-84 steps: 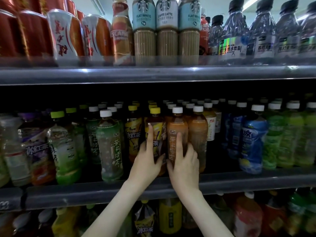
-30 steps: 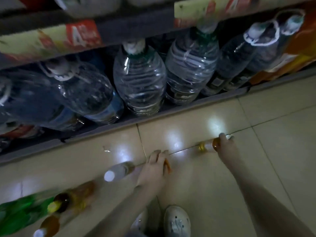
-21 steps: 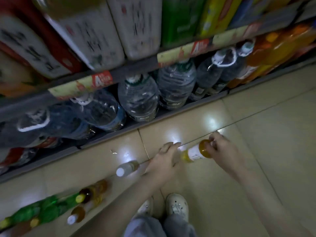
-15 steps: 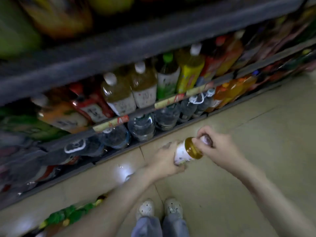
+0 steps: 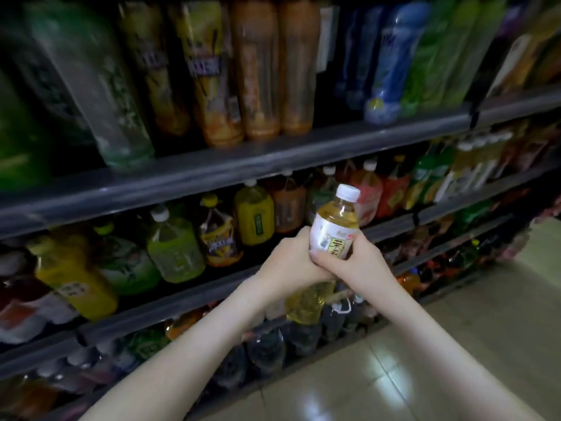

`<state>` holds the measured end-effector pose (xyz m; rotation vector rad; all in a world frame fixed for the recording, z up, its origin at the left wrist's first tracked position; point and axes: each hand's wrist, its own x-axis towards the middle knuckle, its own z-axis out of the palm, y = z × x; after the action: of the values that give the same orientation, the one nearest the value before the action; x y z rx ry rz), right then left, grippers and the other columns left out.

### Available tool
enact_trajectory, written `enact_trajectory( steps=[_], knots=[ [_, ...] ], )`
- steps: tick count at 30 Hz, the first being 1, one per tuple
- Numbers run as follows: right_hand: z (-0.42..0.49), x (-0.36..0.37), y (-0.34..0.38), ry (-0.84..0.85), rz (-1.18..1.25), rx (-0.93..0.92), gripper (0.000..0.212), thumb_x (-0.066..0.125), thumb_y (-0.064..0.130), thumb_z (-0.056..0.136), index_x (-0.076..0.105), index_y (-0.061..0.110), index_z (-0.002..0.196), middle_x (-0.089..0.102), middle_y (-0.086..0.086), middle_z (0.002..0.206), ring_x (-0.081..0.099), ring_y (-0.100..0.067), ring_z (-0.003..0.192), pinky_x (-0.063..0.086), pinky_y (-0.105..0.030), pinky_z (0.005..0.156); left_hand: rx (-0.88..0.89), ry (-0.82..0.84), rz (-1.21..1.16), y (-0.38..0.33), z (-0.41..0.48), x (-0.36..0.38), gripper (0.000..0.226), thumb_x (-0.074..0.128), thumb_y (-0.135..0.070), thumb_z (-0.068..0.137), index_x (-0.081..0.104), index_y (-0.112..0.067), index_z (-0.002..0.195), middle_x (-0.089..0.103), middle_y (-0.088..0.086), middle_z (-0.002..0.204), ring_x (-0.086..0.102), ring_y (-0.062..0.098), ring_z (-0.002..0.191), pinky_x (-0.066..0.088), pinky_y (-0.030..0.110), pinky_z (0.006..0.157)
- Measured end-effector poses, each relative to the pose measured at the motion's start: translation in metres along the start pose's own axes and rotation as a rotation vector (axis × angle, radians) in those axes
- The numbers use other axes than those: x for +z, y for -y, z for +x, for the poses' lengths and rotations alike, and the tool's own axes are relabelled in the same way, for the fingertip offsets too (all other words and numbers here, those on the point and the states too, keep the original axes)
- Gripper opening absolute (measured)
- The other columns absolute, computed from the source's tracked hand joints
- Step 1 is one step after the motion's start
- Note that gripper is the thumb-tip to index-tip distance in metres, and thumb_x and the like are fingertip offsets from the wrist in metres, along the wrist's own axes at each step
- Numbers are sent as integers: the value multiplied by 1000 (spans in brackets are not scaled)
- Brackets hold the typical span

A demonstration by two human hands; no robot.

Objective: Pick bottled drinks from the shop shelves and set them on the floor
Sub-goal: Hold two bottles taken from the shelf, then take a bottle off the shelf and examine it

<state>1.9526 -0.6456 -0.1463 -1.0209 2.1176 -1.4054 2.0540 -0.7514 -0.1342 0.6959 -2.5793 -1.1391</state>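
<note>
A small bottle (image 5: pixel 335 226) of yellow tea with a white cap and a white label stands upright in the air in front of the shelves. My left hand (image 5: pixel 290 262) wraps its lower part from the left. My right hand (image 5: pixel 353 265) grips the same lower part from the right, thumb across the label. The bottle's base is hidden between my palms. Behind it, the middle shelf (image 5: pixel 273 156) carries tall tea and juice bottles, blurred by motion.
Large yellow and green bottles (image 5: pixel 174 247) fill the shelf level with my hands. Big water bottles (image 5: pixel 267 350) stand on the bottom shelf near the floor. Pale floor tiles (image 5: pixel 425 360) spread at the lower right.
The bottle was lifted off the floor, where it lay on its side in my right hand. Both hands now hold it upright at shelf height. The view rose from floor to shelves.
</note>
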Motion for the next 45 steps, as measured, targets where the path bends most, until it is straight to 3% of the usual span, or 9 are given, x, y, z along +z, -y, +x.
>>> enact_trajectory(
  steps=[6, 12, 15, 17, 21, 30, 37, 42, 45],
  knots=[
    [45, -56, 51, -188, 70, -324, 42, 84, 30, 65, 54, 38, 92, 60, 45, 82, 59, 20, 77, 42, -1, 58, 233, -106, -18, -57, 31, -50, 70, 72, -56, 69, 42, -38, 129, 59, -22, 120, 57, -7, 105, 53, 27, 88],
    [92, -96, 95, -450, 213, -660, 55, 73, 52, 59, 62, 18, 101, 66, 27, 85, 61, 16, 83, 44, -1, 70, 485, -925, 272, -71, 56, -83, 46, 56, -38, 91, 52, -17, 132, 48, 1, 136, 39, 8, 130, 26, 15, 109],
    [122, -100, 103, -489, 181, -754, 56, 73, 47, 67, 58, 9, 105, 63, 17, 94, 60, 12, 88, 46, -5, 75, 381, -1163, 455, -69, 81, -99, 54, 63, -27, 89, 46, -17, 140, 34, 18, 146, 27, 29, 137, 29, 46, 112],
    [144, -100, 107, -472, 173, -755, 53, 75, 46, 69, 52, 21, 110, 55, 26, 97, 54, 23, 88, 39, 3, 73, 209, -1178, 595, -67, 99, -107, 70, 63, -39, 88, 32, -23, 149, 15, 23, 153, 9, 36, 142, 18, 64, 111],
    [189, -96, 107, -382, 123, -695, 56, 78, 44, 70, 45, 34, 114, 52, 31, 97, 52, 24, 86, 39, 3, 69, -18, -1098, 743, -59, 126, -114, 95, 50, -70, 81, 0, -32, 153, -8, 19, 158, -20, 36, 143, -5, 70, 109],
    [249, -76, 125, -153, 9, -578, 73, 70, 50, 79, 34, 28, 138, 56, 16, 105, 57, -8, 97, 45, -23, 76, -62, -1112, 808, -52, 143, -111, 100, 47, -74, 78, -4, -31, 152, -19, 13, 155, -23, 34, 143, -22, 64, 101],
    [253, -70, 111, -35, -14, -462, 70, 68, 46, 85, 34, 23, 141, 57, 3, 128, 56, -18, 119, 40, -12, 75, -48, -1074, 807, -50, 144, -109, 96, 47, -70, 82, -7, -32, 152, -26, 14, 154, -25, 31, 143, -24, 62, 103],
    [209, -46, 94, -215, -136, -567, 96, 66, 35, 89, -4, 26, 154, 22, -6, 157, 24, -20, 143, 27, -31, 110, -5, -1004, 822, -38, 128, -94, 79, 53, -52, 88, 21, -21, 153, 6, 26, 157, 8, 42, 145, -3, 63, 110],
    [166, -15, 70, -322, -210, -728, 82, 62, 26, 92, 11, 14, 154, 24, -12, 155, 24, -23, 143, 27, -36, 115, 92, -976, 784, -19, 100, -78, 61, 47, -45, 90, 45, -13, 142, 35, 22, 149, 32, 38, 138, 16, 57, 114]
  ],
)
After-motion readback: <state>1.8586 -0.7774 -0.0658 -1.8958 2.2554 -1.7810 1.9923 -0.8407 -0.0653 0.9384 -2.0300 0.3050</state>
